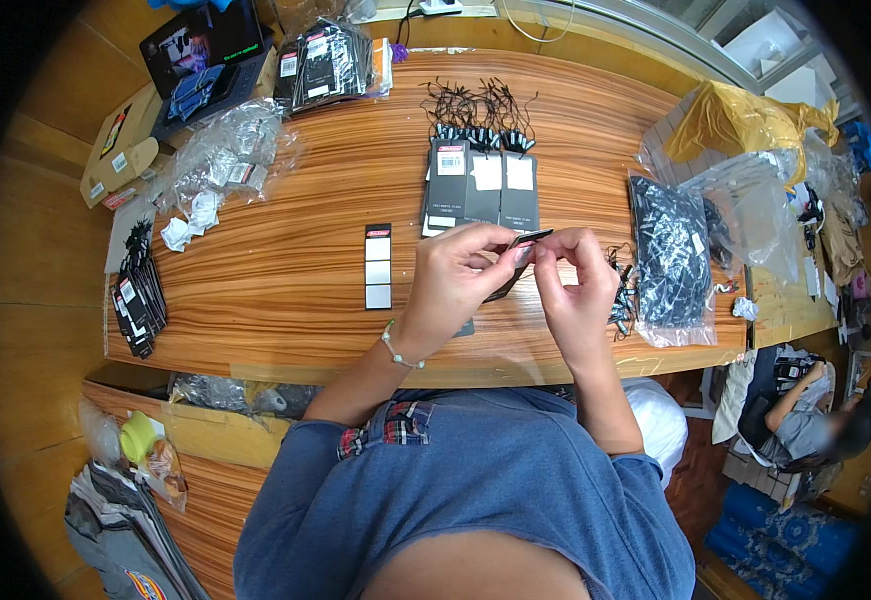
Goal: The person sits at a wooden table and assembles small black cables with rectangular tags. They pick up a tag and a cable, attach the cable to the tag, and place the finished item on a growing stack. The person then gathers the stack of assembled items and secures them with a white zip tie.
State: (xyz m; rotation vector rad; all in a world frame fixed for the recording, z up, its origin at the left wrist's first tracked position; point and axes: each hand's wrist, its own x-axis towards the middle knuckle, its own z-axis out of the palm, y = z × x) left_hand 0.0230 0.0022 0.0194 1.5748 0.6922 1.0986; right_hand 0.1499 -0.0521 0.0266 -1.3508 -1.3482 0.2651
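My left hand (pixel 461 272) is closed on a dark hang tag (pixel 533 237), held edge-up above the table. Against the tag's right end, the thumb and fingertips of my right hand (pixel 578 285) are pinched together; whatever is between them is too small to make out. Just beyond my hands lie rows of grey hang tags (pixel 448 185), their black strings (pixel 481 105) spread toward the far side. A narrow black strip with white labels (pixel 379 270) lies to the left of my left hand. Loose black tag strings (pixel 623 290) are beside my right hand, partly hidden by it.
Right of my hands sits a clear bag of black strings (pixel 671 255). At left are a fanned pile of tags (pixel 139 300), crumpled paper (pixel 194 220) and plastic bags (pixel 226 155). Farther back stand a laptop (pixel 206 60) and packed tags (pixel 326 65). Another person (pixel 806 410) sits at far right.
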